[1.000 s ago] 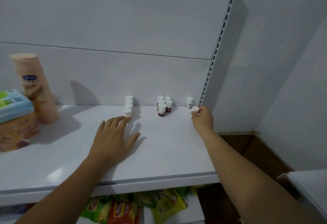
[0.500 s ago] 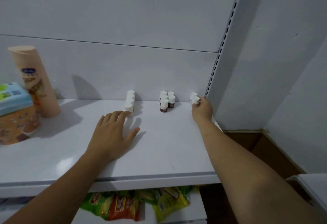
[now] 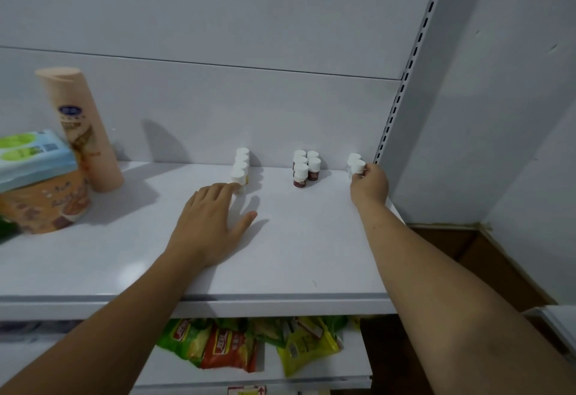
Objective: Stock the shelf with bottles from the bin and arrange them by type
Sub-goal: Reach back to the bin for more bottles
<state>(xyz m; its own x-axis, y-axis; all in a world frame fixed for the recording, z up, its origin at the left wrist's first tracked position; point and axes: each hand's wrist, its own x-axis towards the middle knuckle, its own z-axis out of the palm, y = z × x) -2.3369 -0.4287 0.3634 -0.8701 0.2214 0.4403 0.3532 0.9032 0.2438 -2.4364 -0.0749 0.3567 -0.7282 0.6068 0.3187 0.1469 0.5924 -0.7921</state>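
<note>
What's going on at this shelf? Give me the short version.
A person is stocking small bottles on the white shelf. The right hand has its grip on a white-capped bottle at the far right, just in front of a second bottle beside the slotted upright. The left hand lies flat on the shelf, fingertips at the front of a row of bottles. Between them stands a cluster of red-labelled bottles.

We are holding our left hand (image 3: 215, 223) flat, palm down, fingers straight and pointing toward 1 o'clock, forearm trailing back to 7 o'clock. We are pinching a white-capped bottle (image 3: 358, 166) in our right hand (image 3: 369, 185), forearm trailing back to 5 o'clock.
</note>
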